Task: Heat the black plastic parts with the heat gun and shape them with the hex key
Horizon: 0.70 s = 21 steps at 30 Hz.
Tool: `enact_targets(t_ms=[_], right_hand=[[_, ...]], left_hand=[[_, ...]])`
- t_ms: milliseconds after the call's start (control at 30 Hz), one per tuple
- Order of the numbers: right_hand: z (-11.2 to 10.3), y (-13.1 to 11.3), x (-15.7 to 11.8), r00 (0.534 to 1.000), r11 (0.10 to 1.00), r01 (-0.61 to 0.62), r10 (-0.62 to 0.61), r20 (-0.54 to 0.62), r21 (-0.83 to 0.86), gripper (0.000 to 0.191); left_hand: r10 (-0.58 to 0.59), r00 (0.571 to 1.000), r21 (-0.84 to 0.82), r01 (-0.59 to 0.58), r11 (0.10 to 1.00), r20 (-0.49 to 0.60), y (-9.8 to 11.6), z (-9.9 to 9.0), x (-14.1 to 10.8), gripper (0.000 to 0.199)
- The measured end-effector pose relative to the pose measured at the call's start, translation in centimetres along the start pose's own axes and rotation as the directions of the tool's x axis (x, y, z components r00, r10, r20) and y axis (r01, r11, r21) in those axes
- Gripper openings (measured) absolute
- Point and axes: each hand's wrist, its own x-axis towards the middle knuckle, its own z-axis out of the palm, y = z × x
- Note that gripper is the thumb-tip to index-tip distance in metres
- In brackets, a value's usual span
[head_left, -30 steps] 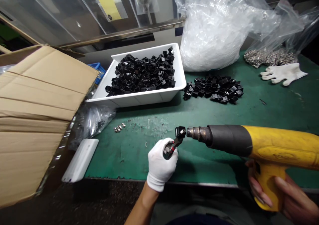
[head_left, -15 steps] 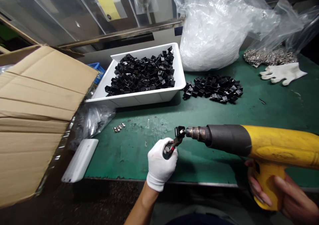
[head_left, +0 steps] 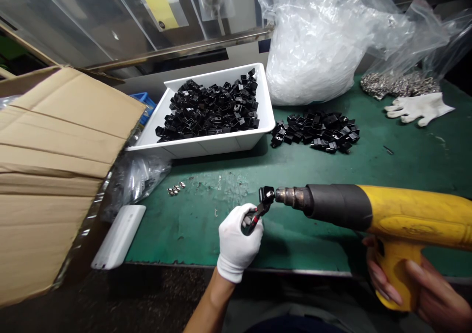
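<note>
My left hand, in a white glove, is closed around the handles of a pair of pliers with red marks. At the jaws sits a small black plastic part with a shiny metal piece on its right side. My bare right hand grips the handle of a yellow heat gun. Its stepped metal nozzle points left, just short of the metal piece. The palm side of the right hand is hidden behind the handle.
A white tray of black parts stands behind, with a loose pile beside it. Small metal pieces lie left on the green table. A cardboard box, plastic bag, white glove and metal hardware surround the area.
</note>
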Motion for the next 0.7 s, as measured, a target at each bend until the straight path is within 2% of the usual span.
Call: enact_targets(t_ms=[200,600,700], right_hand=[[-0.45,0.03,0.16,0.999,1.000,0.013,-0.012,0.040,-0.012,0.046],[-0.08,0.03,0.11,1.000,1.000,0.014,-0.014,0.005,0.009,0.048],[-0.16,0.00,0.12,0.999,1.000,0.003,-0.004,0.034,0.021,0.047]], left_hand=[[-0.001,1.000,-0.002,0.001,1.000,-0.005,-0.09,0.05,-0.05,0.014],[-0.004,1.000,-0.012,0.004,1.000,-0.002,0.05,0.01,0.02,0.014],[-0.001,1.000,-0.009,0.000,1.000,-0.004,0.02,0.02,-0.01,0.014]])
